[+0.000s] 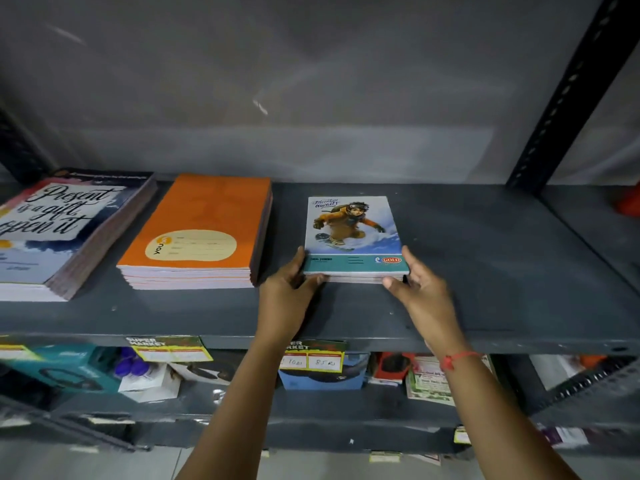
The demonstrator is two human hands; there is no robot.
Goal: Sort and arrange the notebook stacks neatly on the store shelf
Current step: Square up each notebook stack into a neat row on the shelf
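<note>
Item: small stack of notebooks with a snowboarder cover (355, 237), lying flat on the dark grey metal shelf (485, 265), right of centre. Left hand (289, 289) cups its near left corner, thumb against the front edge; right hand (420, 289) cups the near right corner, fingers part-curled, both touching the stack. Cover reads "Adventure awaits" and "GOLD". To the left, apart: stack of orange notebooks (201, 230) marked "YOU"; further left, a taller stack (65, 230) reading "Present is a gift, open it". Shelf-edge price tag (313, 355): "SUPER MARKET", handwritten "85"
</note>
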